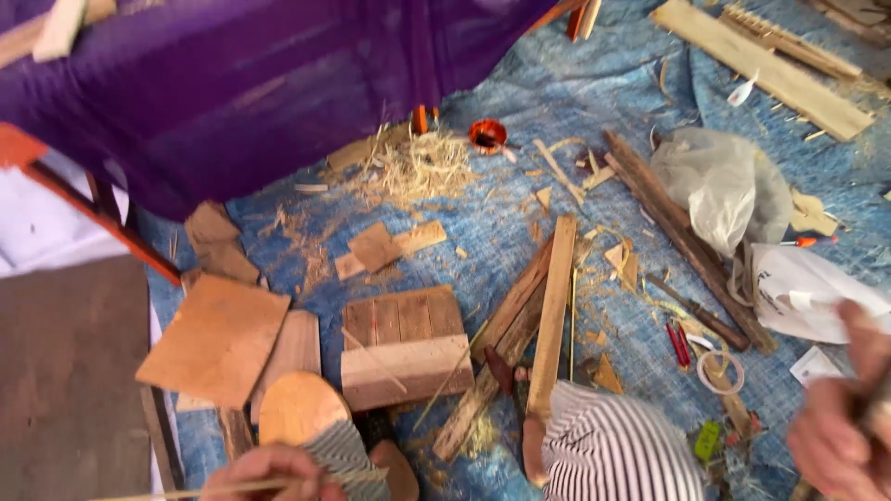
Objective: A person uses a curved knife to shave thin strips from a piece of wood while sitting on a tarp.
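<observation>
Two bare hands of mine show at the bottom of the view. My left hand (269,468) sits at the lower left, its fingers pinched together on a thin, pale wooden stick (200,488) that runs out level toward the left edge. My right hand (835,436) is at the lower right corner, blurred; it seems curled round something dark, but I cannot tell what, nor how tightly it is closed.

Just above my left hand lies a rounded oval piece of tan wood (299,408), and touching it on the left, a flat square sheet of brown board (215,339). Near these, toward the middle, rests a small slatted wooden block made of short planks (406,345). Two long narrow wooden battens (538,320) lean across each other beside the block. Between my hands sits a black-and-white striped cloth (617,450).

Everything lies on a crumpled blue plastic tarpaulin (575,93) littered with pale wood shavings (422,167). Farther right lie a grey plastic bag (719,186) and a ring of clear tape (721,371). Purple fabric (251,83) hangs across the upper left.
</observation>
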